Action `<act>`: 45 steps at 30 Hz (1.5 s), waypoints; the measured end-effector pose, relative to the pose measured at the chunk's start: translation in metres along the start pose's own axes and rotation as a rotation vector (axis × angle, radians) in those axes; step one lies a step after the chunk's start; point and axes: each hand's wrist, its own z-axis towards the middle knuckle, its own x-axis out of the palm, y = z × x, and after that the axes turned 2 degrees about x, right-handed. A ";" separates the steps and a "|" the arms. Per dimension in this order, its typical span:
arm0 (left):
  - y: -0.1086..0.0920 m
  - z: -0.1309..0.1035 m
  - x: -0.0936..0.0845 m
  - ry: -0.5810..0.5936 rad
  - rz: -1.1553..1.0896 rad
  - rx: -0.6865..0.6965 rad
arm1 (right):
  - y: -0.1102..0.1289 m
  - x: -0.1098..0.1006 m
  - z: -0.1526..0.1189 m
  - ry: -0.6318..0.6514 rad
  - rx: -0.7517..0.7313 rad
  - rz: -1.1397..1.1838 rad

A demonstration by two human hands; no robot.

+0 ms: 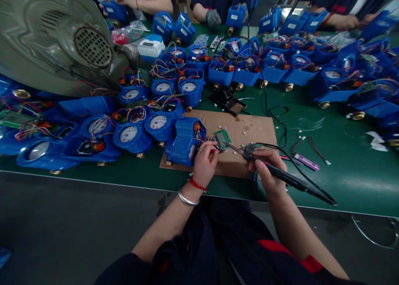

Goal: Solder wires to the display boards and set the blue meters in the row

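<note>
My left hand point(205, 162) has its thumb and fingertips closed on thin wires at the left edge of a small green circuit board with a display point(221, 138). My right hand point(269, 168) is wrapped round the black handle of a soldering iron point(289, 179). Its metal tip points left, at or just over the board's right side; contact is too small to tell. The board lies on a sheet of brown cardboard point(255, 129). Left of the board, partly behind my left fingers, stands an opened blue water meter point(183, 145) with wires inside.
Several blue meters point(129, 135) crowd the left and back of the green table point(352, 185). A soldering iron stand point(229, 102) sits behind the cardboard. The iron's black cable, a purple battery point(307, 162) and loose wires lie right. A large machine point(56, 35) rises left; co-workers' hands point(213, 18) are opposite.
</note>
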 end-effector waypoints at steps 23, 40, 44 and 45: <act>-0.001 0.000 0.000 0.006 0.004 0.006 | 0.005 -0.006 0.001 0.106 -0.013 -0.102; -0.001 0.000 0.000 0.009 0.014 -0.001 | 0.005 -0.008 -0.004 0.005 0.021 -0.025; 0.000 -0.001 0.000 0.004 0.007 0.000 | 0.005 -0.006 -0.004 -0.014 0.024 0.013; -0.001 -0.001 0.000 0.006 0.004 -0.001 | 0.005 -0.005 -0.004 -0.007 0.025 0.011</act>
